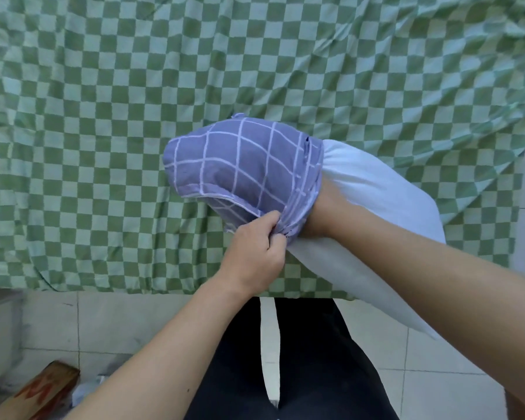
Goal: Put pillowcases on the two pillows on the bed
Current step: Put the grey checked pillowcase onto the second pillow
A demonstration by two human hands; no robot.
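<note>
- Purple pillowcase [240, 165] with white grid lines, pulled over the far-left end of a white pillow [373, 189]; open edge bunched at the middle of the view.
- Pillow lying slantwise on the bed [103, 86], covered end far and left, bare end running near and right past the bed's near edge.
- Left hand [255, 250], fingers curled, pinching the gathered hem of the pillowcase at its near edge.
- Right hand hidden inside the pillowcase opening; only the wrist [325, 216] and forearm showing, lying on the bare pillow. Grip impossible to tell from here, possibly pressing the pillow in.
- Bed covered by a green-and-pale checked sheet, wrinkled, filling the far part of the view.
- Only one pillow in view.
- Pale tiled floor [103, 322] near the bed's edge, below the arms.
- Brown cardboard box [43, 389] with red marks at the near-left corner, resting on the floor.
- Dark trousers [315, 374] of the person at the near middle, a white strip hanging down between the legs.
</note>
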